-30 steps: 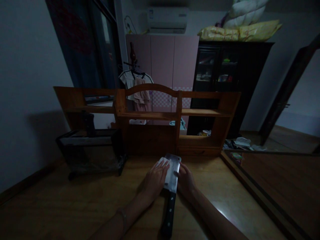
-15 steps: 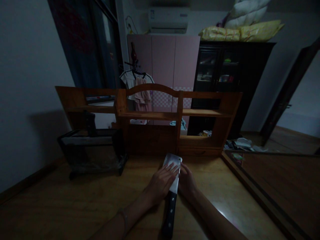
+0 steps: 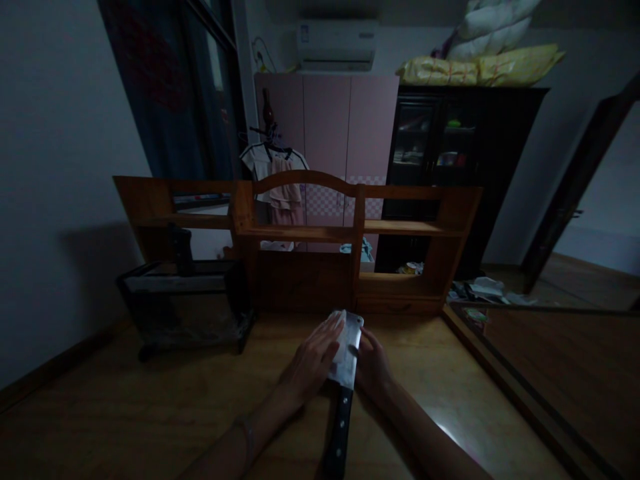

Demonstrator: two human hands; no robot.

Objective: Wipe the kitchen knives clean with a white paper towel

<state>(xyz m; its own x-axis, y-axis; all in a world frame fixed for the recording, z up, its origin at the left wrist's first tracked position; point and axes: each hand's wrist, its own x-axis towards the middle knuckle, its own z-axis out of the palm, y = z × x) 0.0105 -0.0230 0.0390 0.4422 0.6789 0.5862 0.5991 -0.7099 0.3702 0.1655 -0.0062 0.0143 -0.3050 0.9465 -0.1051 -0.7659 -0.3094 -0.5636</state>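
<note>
A cleaver (image 3: 347,360) lies in front of me, its broad metal blade pointing away and its black riveted handle (image 3: 341,427) towards me. My left hand (image 3: 316,357) rests along the blade's left side with its fingers stretched out and close together. A whitish patch shows by its fingertips; I cannot tell if it is a thin cloth or the shiny blade. My right hand (image 3: 374,360) holds the blade's right edge near the far end, thumb and fingers partly hidden by the blade. Nobody's hand is on the handle.
A wooden shelf unit (image 3: 300,232) stands along the table's (image 3: 225,400) far side. To the left is a dark, glass-sided case (image 3: 185,307) with a black object on top. A raised wooden edge (image 3: 505,387) runs along the right.
My left hand has slid left across the blade, uncovering more of its middle. My right hand stays at the right edge, and the cleaver has hardly moved.
</note>
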